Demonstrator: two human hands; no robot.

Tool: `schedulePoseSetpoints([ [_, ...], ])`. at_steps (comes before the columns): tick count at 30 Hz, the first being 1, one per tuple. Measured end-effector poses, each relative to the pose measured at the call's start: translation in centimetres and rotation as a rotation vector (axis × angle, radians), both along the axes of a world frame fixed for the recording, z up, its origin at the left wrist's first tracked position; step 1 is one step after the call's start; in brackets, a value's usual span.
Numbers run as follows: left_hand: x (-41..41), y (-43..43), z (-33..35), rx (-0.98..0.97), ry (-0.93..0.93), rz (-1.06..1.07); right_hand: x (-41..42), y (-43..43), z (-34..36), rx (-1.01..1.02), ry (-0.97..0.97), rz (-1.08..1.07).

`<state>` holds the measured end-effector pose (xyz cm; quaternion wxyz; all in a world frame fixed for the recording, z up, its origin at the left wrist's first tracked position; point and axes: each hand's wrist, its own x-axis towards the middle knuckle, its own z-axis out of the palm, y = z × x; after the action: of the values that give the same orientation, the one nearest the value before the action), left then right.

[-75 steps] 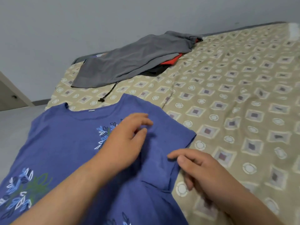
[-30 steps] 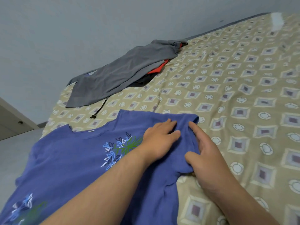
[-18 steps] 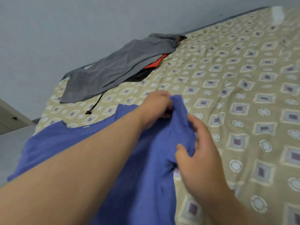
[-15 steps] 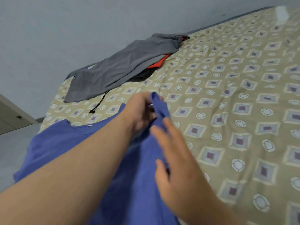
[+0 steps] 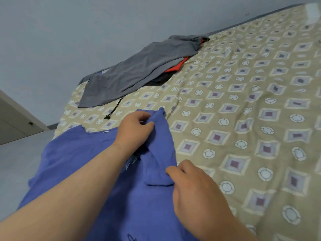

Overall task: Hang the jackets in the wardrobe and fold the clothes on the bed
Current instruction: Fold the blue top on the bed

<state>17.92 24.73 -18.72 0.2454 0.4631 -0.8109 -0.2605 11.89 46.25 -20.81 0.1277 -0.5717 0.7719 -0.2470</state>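
A blue T-shirt [image 5: 73,159] with a leaf print lies on the patterned bed [image 5: 243,119] in front of me. Its right sleeve is folded inward over the chest. My left hand [image 5: 135,131] pinches the shoulder end of that folded sleeve. My right hand [image 5: 196,192] grips the sleeve's lower edge near the hem of the fold. Farther back by the wall lies a pile of grey clothes [image 5: 139,73] with an orange garment [image 5: 177,67] and a dark one under it.
A black drawstring [image 5: 112,108] trails from the grey pile toward the T-shirt. The wall runs along the bed's far side. A low cabinet or door edge [image 5: 15,126] stands at the left beside the floor.
The sleeve, lifted by my left hand half a second ago, is now laid down over the shirt's chest. My right hand moved down to the sleeve's lower edge.
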Motion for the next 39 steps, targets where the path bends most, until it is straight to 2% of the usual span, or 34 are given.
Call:
schedulePoseSetpoints([
  [3, -1.2, -0.7, 0.3, -0.244, -0.259, -0.077, -0.6, 0.0, -0.1, 0.034, -0.070, -0.056],
  [5, -2.3, -1.4, 0.1, -0.196, -0.356, -0.139, -0.5, -0.1, 0.0, 0.042, -0.101, -0.081],
  [7, -3.4, -2.2, -0.2, -0.056, -0.398, -0.185, -0.5, 0.0, 0.1, 0.065, -0.085, -0.069],
  [9, -4.6, -3.0, -0.4, 0.060, -0.241, -0.173, -0.6, 0.1, 0.3, 0.085, -0.105, -0.079],
  [11, -5.5, -3.5, -0.4, 0.128, -0.029, -0.106, -0.7, 0.2, 0.8, 0.000, -0.118, -0.110],
  [12, -5.9, -3.4, -0.6, 0.133, 0.003, -0.109, -0.8, 0.2, 1.1, -0.046, -0.122, -0.135],
  [14, -6.3, -2.8, -1.3, 0.102, -0.081, -0.182, -0.8, 0.2, 1.2, -0.006, -0.077, -0.151],
  [16, -6.2, -1.7, -2.0, 0.007, -0.145, -0.173, -0.9, 0.3, 1.2, 0.150, -0.088, -0.154],
  [19, -4.5, 1.1, -1.7, -0.233, -0.073, -0.045, -1.4, 0.2, 1.0, 0.217, -0.085, -0.194],
  [21, -1.8, 3.7, -1.5, -0.287, -0.038, -0.111, -1.3, 0.1, 1.2, 0.216, -0.094, -0.196],
  [23, 1.7, 6.7, -1.5, -0.165, -0.150, -0.270, -0.9, 0.0, 1.3, 0.108, 0.026, -0.243],
  [25, 5.2, 8.7, -1.9, -0.080, -0.379, -0.351, -0.7, 0.4, 1.9, -0.092, 0.003, -0.271],
  [26, 7.0, 9.2, -2.0, -0.078, -0.475, -0.355, -0.6, 0.5, 1.8, -0.126, 0.014, -0.241],
  [28, 10.6, 9.8, -1.8, -0.108, -0.538, -0.314, -0.4, 0.6, 1.2, -0.050, 0.044, -0.123],
  [31, 15.9, 10.3, -1.2, -0.044, -0.450, -0.116, -0.4, 0.5, 0.8, 0.033, 0.137, 0.036],
  [33, 17.8, 11.1, -2.2, -0.018, -0.509, -0.035, -0.5, 0.4, 0.2, 0.124, 0.163, 0.095],
  [36, 18.4, 12.0, -4.3, -0.115, -0.558, 0.000, -0.9, -0.3, -0.5, 0.194, 0.188, 0.150],
  [39, 18.7, 11.9, -5.0, -0.137, -0.533, 0.030, -0.9, -0.6, -0.9, 0.198, 0.294, 0.137],
])
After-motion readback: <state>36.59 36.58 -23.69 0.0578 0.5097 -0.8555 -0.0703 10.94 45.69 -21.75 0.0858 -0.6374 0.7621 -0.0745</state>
